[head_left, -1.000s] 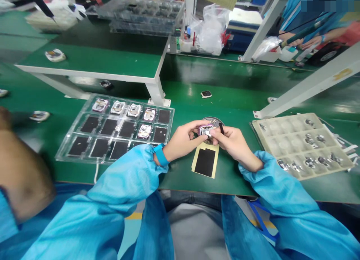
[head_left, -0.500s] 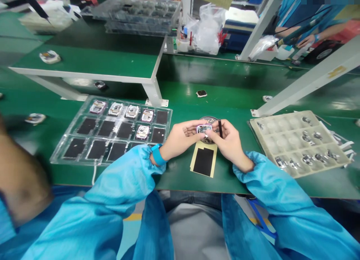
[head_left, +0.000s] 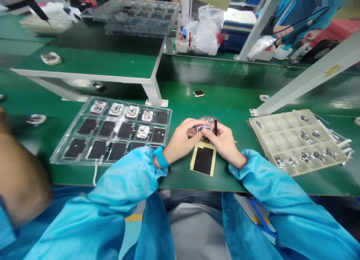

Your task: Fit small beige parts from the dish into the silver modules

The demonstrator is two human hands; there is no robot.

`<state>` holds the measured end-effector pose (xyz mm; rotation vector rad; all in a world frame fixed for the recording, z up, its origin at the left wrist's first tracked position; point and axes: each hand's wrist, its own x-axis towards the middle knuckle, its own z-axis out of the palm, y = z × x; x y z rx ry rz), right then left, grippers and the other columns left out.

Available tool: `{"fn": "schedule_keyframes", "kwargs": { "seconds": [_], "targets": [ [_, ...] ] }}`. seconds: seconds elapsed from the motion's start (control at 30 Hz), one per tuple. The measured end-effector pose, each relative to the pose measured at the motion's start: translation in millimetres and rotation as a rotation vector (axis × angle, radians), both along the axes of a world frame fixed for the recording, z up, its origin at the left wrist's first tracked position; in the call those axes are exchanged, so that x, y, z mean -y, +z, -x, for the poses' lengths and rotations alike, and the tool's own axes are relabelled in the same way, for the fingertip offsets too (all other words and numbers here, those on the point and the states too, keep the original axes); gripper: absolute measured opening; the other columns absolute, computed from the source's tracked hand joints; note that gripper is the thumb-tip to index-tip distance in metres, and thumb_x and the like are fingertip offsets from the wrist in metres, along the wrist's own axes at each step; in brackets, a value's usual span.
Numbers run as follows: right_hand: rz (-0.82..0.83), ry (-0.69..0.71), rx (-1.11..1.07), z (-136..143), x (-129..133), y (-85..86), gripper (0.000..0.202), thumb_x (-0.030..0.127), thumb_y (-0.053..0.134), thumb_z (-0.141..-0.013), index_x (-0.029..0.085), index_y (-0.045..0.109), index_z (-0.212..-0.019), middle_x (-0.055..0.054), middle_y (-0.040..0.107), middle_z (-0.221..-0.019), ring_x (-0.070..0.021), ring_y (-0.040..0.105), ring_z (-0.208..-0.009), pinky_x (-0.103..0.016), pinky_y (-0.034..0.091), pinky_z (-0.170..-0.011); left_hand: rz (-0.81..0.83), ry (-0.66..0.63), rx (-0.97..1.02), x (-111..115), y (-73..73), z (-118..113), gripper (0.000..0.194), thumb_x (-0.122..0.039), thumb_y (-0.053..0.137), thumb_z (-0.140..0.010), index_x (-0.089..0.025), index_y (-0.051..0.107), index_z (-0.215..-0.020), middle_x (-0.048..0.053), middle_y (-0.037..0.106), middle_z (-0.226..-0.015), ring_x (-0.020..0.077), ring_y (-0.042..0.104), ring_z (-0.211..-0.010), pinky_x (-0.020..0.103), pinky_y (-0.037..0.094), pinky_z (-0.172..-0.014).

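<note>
Fingers of the left hand (head_left: 181, 138) are curling narrowly around a small watch-like casing (head_left: 204, 128), which both hands are holding just above the near middle of the green table (head_left: 180, 179). The right hand (head_left: 223, 142) is pressing its thumb onto the casing's near side, its fingers bunched close; a thin dark strip (head_left: 215, 127) is standing upright among them, seemingly held there, though the exact grip is hidden. Working well here probably means bracing the casing by its rim, pressing lightly and evenly, and keeping the strip's face from brushing anything.

The casing is showing a rounded, purplish rim around a shiny interior. Beneath the hands, a round dish (head_left: 211, 117) is partly showing. Nearer, a matte black rectangle on pale yellow backing (head_left: 203, 160) is lying flat. To the left, a glossy clear plastic tray (head_left: 57, 157) is holding pale casings; to the right, a cream compartment tray (head_left: 284, 137) is holding shiny metallic pieces.
</note>
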<state>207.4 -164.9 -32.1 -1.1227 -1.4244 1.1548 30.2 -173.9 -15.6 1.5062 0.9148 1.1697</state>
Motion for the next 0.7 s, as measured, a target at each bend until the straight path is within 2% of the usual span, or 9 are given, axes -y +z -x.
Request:
{"fn": "schedule_keyframes", "kwargs": {
  "seconds": [0.13,0.3,0.4,0.47,0.57,0.7],
  "targets": [
    [0.017,-0.011,-0.025,0,-2,-5.0,0.032,0.05,0.083,-0.078,0.021,0.072,-0.083,-0.002,0.072,-0.083,-0.0174,0.065,-0.073,-0.033,0.055,-0.07,-0.093,0.003,-0.218,3,0.3,-1,0.027,-0.024,0.059,-0.099,-0.02,0.069,-0.123,0.007,0.072,-0.118,0.0181,0.068,-0.101,0.03,0.055,-0.088],
    [0.051,-0.01,-0.069,4,-6,-4.1,0.036,0.053,0.083,-0.077,0.02,0.07,-0.083,-0.003,0.072,-0.083,-0.0177,0.066,-0.073,-0.034,0.056,-0.07,-0.158,0.116,-0.259,4,-1.7,-3,0.023,-0.022,0.06,-0.098,-0.018,0.069,-0.118,0.006,0.074,-0.112,0.0173,0.066,-0.096,0.029,0.053,-0.084],
    [0.024,0.067,0.058,2,-10,3.9,0.033,0.052,0.079,-0.081,0.019,0.073,-0.085,-0.003,0.072,-0.082,-0.0176,0.066,-0.073,-0.033,0.055,-0.07,-0.152,0.131,-0.284,4,-1.7,-2,0.021,-0.022,0.059,-0.098,-0.018,0.069,-0.117,0.006,0.074,-0.11,0.0157,0.065,-0.091,0.027,0.052,-0.08],
    [-0.073,0.051,0.171,-3,-12,10.1,0.029,0.047,0.079,-0.082,0.019,0.073,-0.089,-0.002,0.072,-0.083,-0.0172,0.065,-0.073,-0.032,0.055,-0.07,-0.164,0.13,-0.335,4,-0.7,0,0.021,-0.022,0.058,-0.098,-0.019,0.068,-0.116,0.005,0.073,-0.108,0.0155,0.064,-0.089,0.027,0.051,-0.078],
    [-0.308,-0.062,0.259,-13,-12,17.5,0.018,0.038,0.075,-0.088,0.021,0.072,-0.093,-0.002,0.071,-0.087,-0.017,0.066,-0.079,-0.032,0.055,-0.075,-0.224,0.139,-0.447,4,1.6,2,0.02,-0.019,0.058,-0.097,-0.019,0.068,-0.114,0.004,0.07,-0.099,0.0163,0.062,-0.086,0.029,0.049,-0.077],
    [-0.564,0.029,0.366,-23,-13,20.9,0.006,0.028,0.075,-0.089,0.023,0.074,-0.093,-0.004,0.068,-0.093,-0.0183,0.066,-0.088,-0.034,0.055,-0.08,-0.254,0.126,-0.514,5,3.5,3,0.02,-0.017,0.057,-0.096,-0.019,0.068,-0.114,0.003,0.066,-0.093,0.0158,0.06,-0.082,0.029,0.049,-0.077]
  ]
}}
